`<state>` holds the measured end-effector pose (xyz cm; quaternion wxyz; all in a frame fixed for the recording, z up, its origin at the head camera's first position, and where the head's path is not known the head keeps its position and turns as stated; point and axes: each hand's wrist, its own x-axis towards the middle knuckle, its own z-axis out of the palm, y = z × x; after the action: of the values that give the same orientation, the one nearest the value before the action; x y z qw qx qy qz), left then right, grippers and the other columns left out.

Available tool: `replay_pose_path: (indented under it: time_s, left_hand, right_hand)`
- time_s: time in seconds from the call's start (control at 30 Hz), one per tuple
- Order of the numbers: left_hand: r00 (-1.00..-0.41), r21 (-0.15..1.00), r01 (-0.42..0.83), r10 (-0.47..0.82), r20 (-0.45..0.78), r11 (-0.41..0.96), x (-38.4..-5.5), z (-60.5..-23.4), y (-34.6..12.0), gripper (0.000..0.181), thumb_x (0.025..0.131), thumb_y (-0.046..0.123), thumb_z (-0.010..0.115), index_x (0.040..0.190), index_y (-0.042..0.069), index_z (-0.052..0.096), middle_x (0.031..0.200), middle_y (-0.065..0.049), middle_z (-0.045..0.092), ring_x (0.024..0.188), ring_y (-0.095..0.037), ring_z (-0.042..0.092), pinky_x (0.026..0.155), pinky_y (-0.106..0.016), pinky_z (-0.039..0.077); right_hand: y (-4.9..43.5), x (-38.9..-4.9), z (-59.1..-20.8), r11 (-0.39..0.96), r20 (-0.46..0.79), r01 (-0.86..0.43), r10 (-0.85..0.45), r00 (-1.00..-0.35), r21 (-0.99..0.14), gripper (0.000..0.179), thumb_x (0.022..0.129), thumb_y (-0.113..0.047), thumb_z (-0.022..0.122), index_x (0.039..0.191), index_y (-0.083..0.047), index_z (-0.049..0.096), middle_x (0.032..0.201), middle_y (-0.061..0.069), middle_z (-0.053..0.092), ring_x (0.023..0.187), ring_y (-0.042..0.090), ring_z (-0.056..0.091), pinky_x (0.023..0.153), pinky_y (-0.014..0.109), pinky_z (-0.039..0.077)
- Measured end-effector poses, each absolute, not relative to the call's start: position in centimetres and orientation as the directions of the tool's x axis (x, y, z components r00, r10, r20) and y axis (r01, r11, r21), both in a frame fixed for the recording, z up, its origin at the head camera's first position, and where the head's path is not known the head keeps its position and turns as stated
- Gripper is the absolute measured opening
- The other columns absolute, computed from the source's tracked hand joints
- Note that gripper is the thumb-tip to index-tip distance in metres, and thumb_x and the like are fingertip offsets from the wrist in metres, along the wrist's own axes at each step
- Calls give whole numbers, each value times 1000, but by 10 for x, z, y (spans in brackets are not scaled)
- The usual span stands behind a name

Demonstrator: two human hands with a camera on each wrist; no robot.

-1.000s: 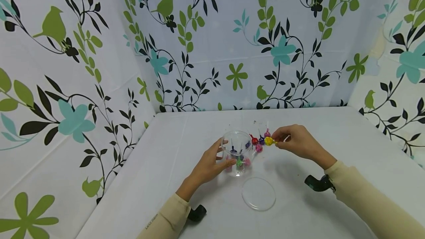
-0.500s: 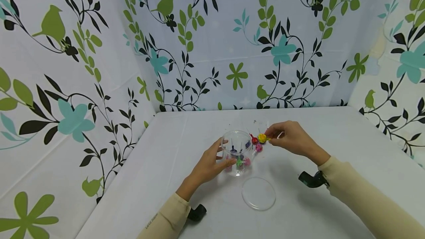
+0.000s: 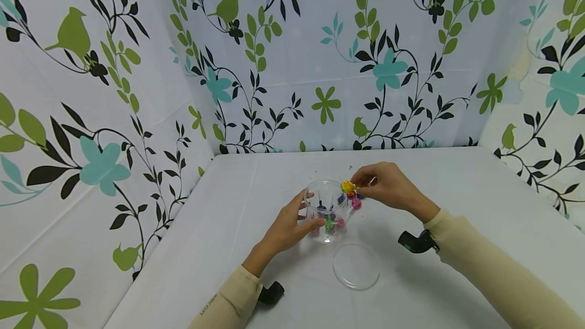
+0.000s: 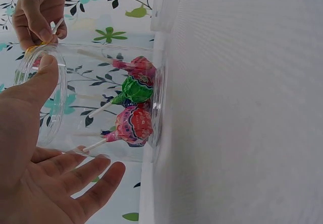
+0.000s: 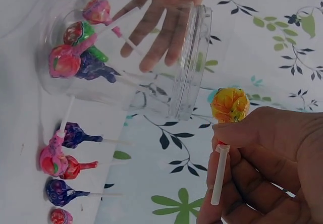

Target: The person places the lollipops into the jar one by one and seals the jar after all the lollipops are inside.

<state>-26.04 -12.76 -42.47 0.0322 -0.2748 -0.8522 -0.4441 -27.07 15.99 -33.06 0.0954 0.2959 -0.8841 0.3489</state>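
My left hand [image 3: 288, 225] holds a clear plastic jar [image 3: 326, 236], thumb at its near side and fingers round the far side. The jar stands upright with its mouth uncovered. Several wrapped lollipops lie inside it, among them a green one [image 4: 137, 90] and a pink one [image 4: 133, 125]. Between thumb and fingers, my right hand [image 3: 388, 186] pinches the stick of a yellow lollipop [image 5: 230, 104], its head close to the jar's rim on the right. Below that hand, a pink lollipop [image 3: 356, 203] and several blue and red ones lie on the table beside the jar.
A round clear lid [image 3: 356, 287] lies flat on the white table [image 3: 256, 182] in front of the jar. Patterned cloth [image 3: 283, 55] with birds and leaves hangs behind and at both sides. Dark wrist cameras [image 3: 271, 293] stick out below both sleeves.
My right hand has moved left and slightly up with the yellow lollipop, from over the loose lollipops to the jar's rim. The left hand and the jar have stayed in place.
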Motion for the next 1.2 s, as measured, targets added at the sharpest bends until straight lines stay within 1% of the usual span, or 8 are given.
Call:
replay_pose_path:
  time_s: [0.13, 0.33, 0.53, 0.77, 1.0, 1.2]
  left_hand:
    - [-846, 743, 496, 441, 298, 450, -260, -424, -127, 84, 96, 36, 78, 161, 12, 31, 156, -16, 46, 137, -34, 52, 102, -42, 54]
    - [-847, 745, 494, 442, 296, 448, -260, -425, -127, 84, 97, 38, 77, 161, 10, 32, 155, -15, 47, 137, -33, 52, 102, -42, 54]
    - [-849, 752, 488, 441, 290, 443, -260, -425, -128, 82, 97, 39, 77, 161, 13, 32, 155, -15, 47, 137, -33, 52, 102, -42, 54]
    - [-847, 754, 490, 444, 293, 438, -260, -423, -128, 80, 97, 39, 76, 160, 15, 33, 154, -8, 48, 137, -35, 52, 102, -42, 54]
    - [-845, 754, 491, 447, 292, 436, -259, -420, -128, 82, 97, 38, 76, 161, 14, 31, 155, -10, 47, 138, -35, 51, 102, -42, 54]
    - [-847, 759, 486, 447, 287, 433, -259, -422, -128, 82, 97, 38, 77, 162, 14, 31, 155, -12, 47, 138, -36, 51, 102, -43, 54]
  right_hand:
    - [154, -273, -330, 574, 385, -609, -472, -793, -548, 14, 89, 0, 81, 102, -5, 79, 90, -2, 72, 84, 18, 64, 79, 37, 59]
    - [145, -274, -328, 555, 379, -621, -496, -781, -554, 15, 88, -2, 83, 102, -4, 79, 90, -3, 71, 84, 18, 64, 79, 37, 59]
    - [136, -275, -327, 541, 371, -629, -516, -772, -558, 15, 88, -1, 81, 103, -5, 79, 89, -3, 72, 83, 18, 64, 79, 36, 59]
    - [125, -276, -326, 531, 379, -646, -532, -758, -548, 16, 87, 3, 78, 101, -4, 79, 89, -2, 72, 82, 18, 63, 77, 36, 59]
    - [119, -278, -324, 518, 382, -671, -560, -735, -531, 15, 88, 4, 77, 101, -4, 79, 90, -1, 73, 81, 17, 64, 78, 37, 60]
    - [115, -279, -326, 523, 363, -663, -566, -740, -536, 15, 88, 5, 77, 100, -4, 79, 90, -1, 73, 81, 16, 64, 78, 36, 60]
